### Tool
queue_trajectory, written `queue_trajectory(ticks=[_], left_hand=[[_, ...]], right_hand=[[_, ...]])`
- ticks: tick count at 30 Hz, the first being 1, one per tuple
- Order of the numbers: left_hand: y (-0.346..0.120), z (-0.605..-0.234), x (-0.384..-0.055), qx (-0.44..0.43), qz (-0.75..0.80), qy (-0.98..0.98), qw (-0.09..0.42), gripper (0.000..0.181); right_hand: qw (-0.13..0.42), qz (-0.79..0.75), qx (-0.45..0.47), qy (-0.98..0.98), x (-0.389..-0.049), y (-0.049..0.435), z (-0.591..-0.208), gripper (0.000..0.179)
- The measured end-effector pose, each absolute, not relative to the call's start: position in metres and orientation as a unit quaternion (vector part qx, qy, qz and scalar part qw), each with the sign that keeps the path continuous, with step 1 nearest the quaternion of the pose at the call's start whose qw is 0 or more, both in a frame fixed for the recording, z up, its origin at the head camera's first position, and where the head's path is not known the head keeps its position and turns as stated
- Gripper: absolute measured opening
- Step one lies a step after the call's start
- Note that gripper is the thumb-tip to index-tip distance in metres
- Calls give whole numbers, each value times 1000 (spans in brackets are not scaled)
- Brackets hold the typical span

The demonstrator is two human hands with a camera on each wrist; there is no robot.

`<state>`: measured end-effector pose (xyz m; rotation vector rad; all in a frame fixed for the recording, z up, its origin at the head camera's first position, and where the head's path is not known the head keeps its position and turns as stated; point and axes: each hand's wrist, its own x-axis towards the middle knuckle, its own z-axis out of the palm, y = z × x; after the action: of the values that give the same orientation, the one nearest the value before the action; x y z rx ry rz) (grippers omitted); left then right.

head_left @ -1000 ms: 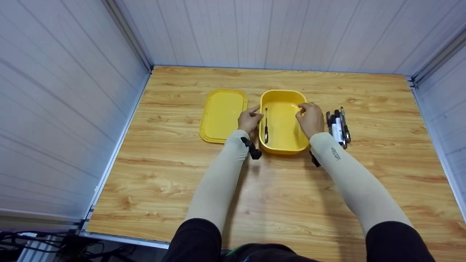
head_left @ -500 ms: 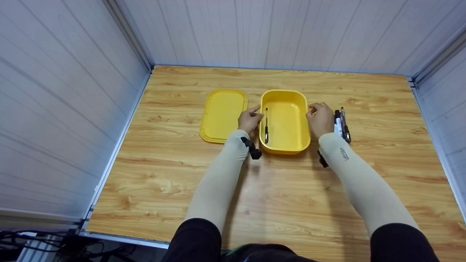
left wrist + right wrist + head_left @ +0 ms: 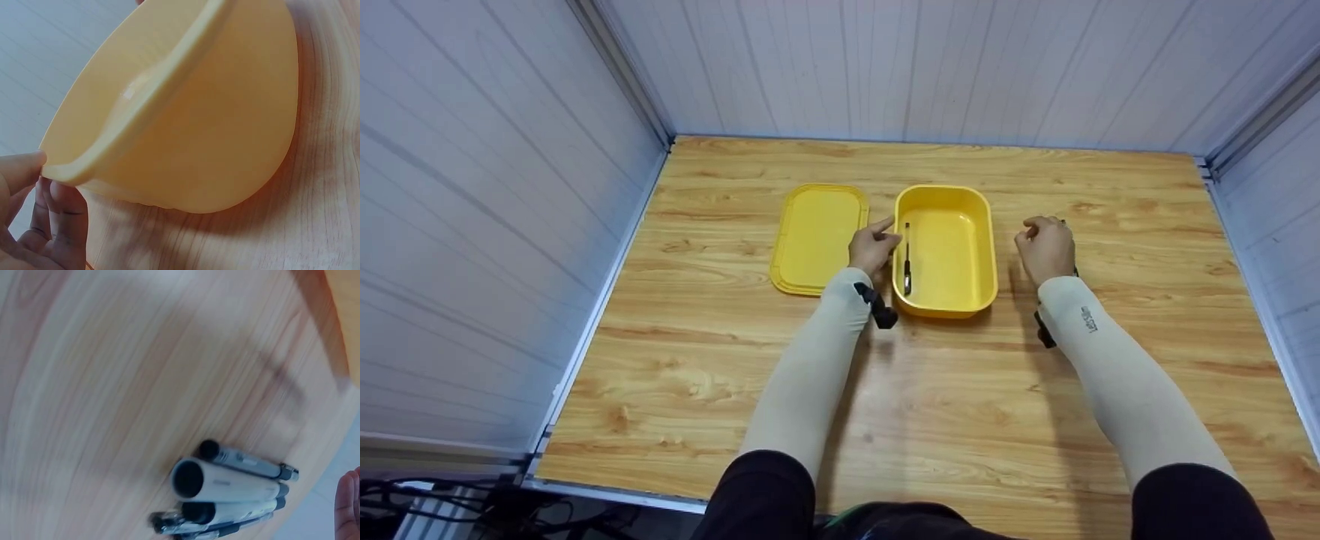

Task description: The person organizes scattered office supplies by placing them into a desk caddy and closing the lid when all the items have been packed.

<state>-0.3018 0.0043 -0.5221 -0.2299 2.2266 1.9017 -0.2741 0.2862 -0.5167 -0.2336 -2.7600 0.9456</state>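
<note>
A yellow plastic box [image 3: 946, 259] stands uncovered on the wooden table, with one black-and-clear pen [image 3: 907, 279] lying along its inner left side. My left hand [image 3: 873, 249] pinches the box's left rim, thumb on top and fingers below, as the left wrist view shows. My right hand [image 3: 1045, 247] hovers right of the box, fingers loosely bent and holding nothing. Beneath it lies a bunch of pens and white markers with black ends; the right wrist view shows a thick white marker [image 3: 242, 482] and a grey pen [image 3: 247, 461]. In the head view the hand hides most of them.
A yellow lid [image 3: 819, 238] lies flat on the table [image 3: 690, 360], left of the box. White panel walls [image 3: 840, 67] enclose the table at the back and both sides. Cables [image 3: 547, 510] hang beyond the front left corner.
My right hand has moved right, from over the box's right rim to above the bunch of pens, now covering most of them. The left hand and the box stay put.
</note>
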Motion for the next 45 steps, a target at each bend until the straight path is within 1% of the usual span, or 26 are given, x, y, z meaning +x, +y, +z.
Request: queue_trajectory(ticks=[6, 13, 27, 37, 45], left_hand=[[4, -522, -302, -78, 646, 752, 101, 42], [4, -522, -301, -83, 656, 743, 105, 42], [4, -522, -299, -80, 656, 743, 103, 43], [6, -523, -301, -83, 656, 743, 101, 42], [5, -522, -300, -88, 664, 735, 101, 42]], right_hand=[[119, 320, -100, -935, -272, 298, -519, 32], [79, 335, -138, -929, -266, 307, -525, 35], [37, 337, -177, -924, -265, 311, -540, 36], [38, 319, -167, -932, -265, 310, -541, 30], [47, 272, -134, -952, -270, 306, -547, 24]])
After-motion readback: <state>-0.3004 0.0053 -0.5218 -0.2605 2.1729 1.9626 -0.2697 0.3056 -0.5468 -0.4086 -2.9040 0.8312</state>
